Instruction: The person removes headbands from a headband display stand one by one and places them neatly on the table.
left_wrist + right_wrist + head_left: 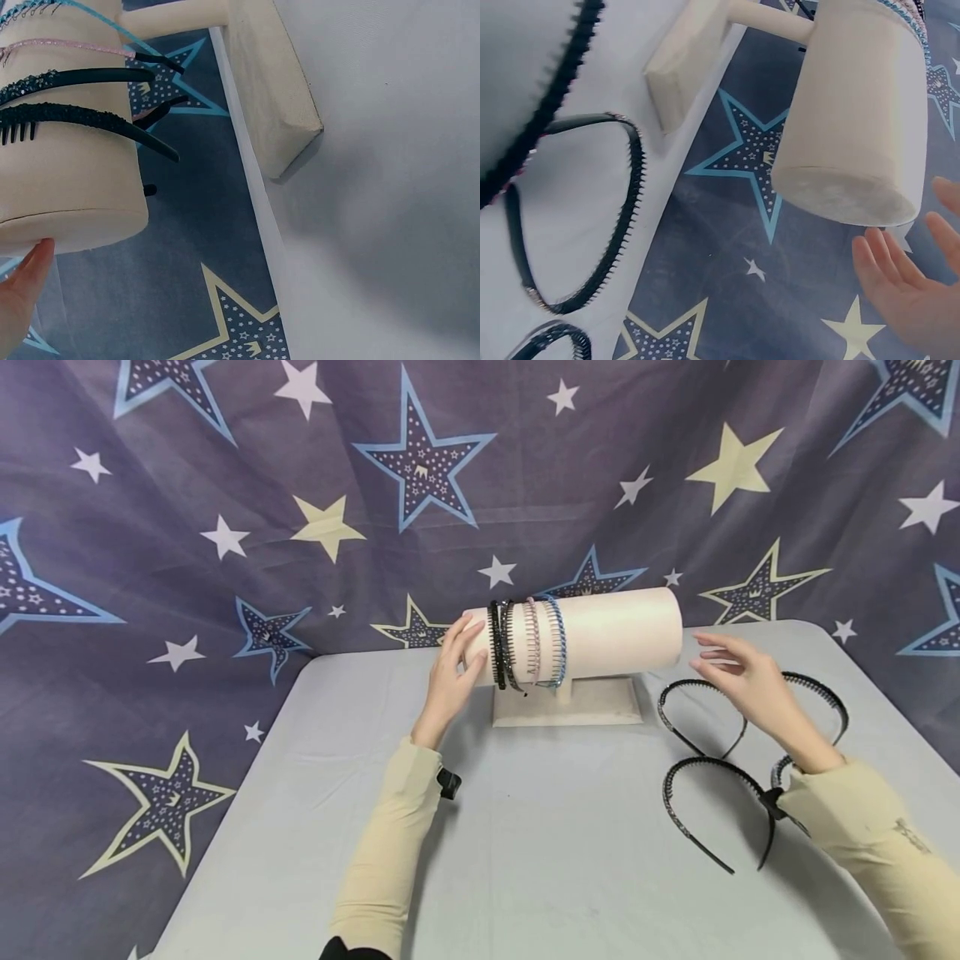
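A cream padded roll of a headband display stand lies sideways on its short post in the head view. Round its left part sit a black beaded headband, a dark glittery headband, a pink headband and a blue headband. My left hand touches the roll's left end; its fingertips meet the flat end face in the left wrist view. Beyond the right end, my right hand holds nothing, its fingers loosely extended towards the end face.
Three dark toothed headbands lie on the table at the right: a front one, one behind it and one partly behind my right forearm. The stand's flat base rests on the pale tabletop. A star-printed cloth hangs behind.
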The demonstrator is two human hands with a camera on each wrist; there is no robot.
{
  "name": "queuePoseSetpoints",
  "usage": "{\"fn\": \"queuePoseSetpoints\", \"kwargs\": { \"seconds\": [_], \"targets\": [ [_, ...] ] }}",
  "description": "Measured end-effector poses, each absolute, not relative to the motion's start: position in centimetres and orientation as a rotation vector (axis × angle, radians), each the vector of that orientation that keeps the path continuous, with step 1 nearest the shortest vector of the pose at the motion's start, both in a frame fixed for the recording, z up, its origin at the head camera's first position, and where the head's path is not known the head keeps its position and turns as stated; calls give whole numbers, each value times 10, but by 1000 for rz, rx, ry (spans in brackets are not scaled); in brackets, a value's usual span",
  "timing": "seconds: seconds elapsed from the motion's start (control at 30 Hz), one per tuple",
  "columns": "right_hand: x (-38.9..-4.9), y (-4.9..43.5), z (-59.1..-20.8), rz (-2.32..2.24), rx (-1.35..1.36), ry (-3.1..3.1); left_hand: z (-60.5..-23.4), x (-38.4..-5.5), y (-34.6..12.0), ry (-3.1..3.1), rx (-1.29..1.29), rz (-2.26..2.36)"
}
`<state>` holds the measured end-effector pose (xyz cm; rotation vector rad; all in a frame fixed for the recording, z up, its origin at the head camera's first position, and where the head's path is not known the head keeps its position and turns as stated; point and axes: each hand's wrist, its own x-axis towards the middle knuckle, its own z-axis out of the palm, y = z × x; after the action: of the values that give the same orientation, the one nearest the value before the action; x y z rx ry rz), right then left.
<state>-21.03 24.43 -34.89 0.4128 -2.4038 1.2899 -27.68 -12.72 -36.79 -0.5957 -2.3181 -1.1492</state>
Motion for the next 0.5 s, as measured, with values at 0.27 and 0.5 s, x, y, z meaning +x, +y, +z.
{"fn": "queuePoseSetpoints", "kwargs": {
  "seconds": [0.27,0.5],
  "targets": [
    [-222,235,-338,1285,324,-2439,-367,-276,-127,-2324,-595,-1148],
    [-235,228,-330,1330,312,-2464,-368,-276,-127,-2317,-599,-1141]
  ]
}}
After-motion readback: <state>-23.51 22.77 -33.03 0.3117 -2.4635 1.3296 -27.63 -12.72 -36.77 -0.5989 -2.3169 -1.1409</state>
